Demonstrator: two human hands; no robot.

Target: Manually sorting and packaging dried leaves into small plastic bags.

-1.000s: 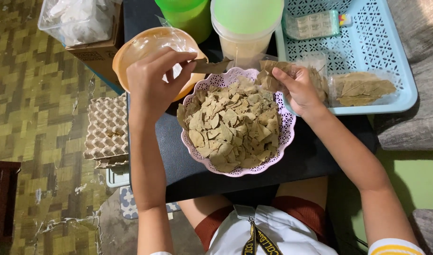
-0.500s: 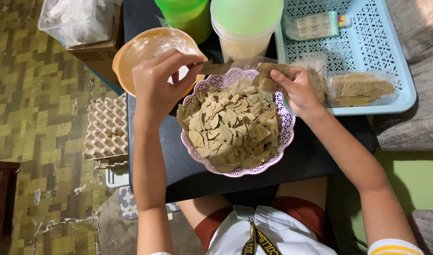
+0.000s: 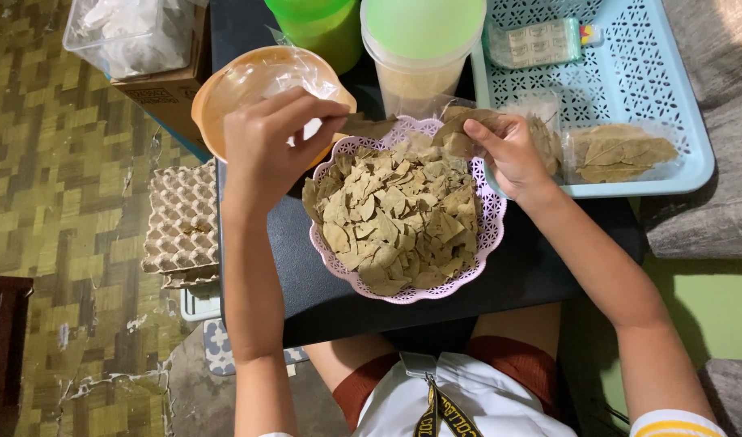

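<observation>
The left hand (image 3: 267, 150) is raised over the rim of the orange bowl (image 3: 213, 89), fingers curled together and pinched on the edge of a clear plastic bag (image 3: 266, 77) that lies in that bowl. A dried leaf (image 3: 369, 126) projects from between thumb and fingertips toward the centre.

The right hand (image 3: 513, 154) is positioned at the far right rim of the pink lace-edged basket (image 3: 488, 235). Thumb and fingers are closed on several dried leaves (image 3: 460, 133), held just above the basket edge.

The basket sits on a dark table (image 3: 306, 283) directly in front of the person and is heaped with dried bay leaves (image 3: 395, 214), most of them broken into pieces.

Behind the basket stand a pale green-lidded clear tub (image 3: 424, 48) and a green container (image 3: 318, 28). To the right, a light blue perforated tray (image 3: 654, 73) holds filled clear packets of leaves (image 3: 618, 150) and one small packet of pale contents (image 3: 537, 42). A grey egg carton (image 3: 185, 222) lies on the floor at left, beside a cardboard box (image 3: 169, 93)
</observation>
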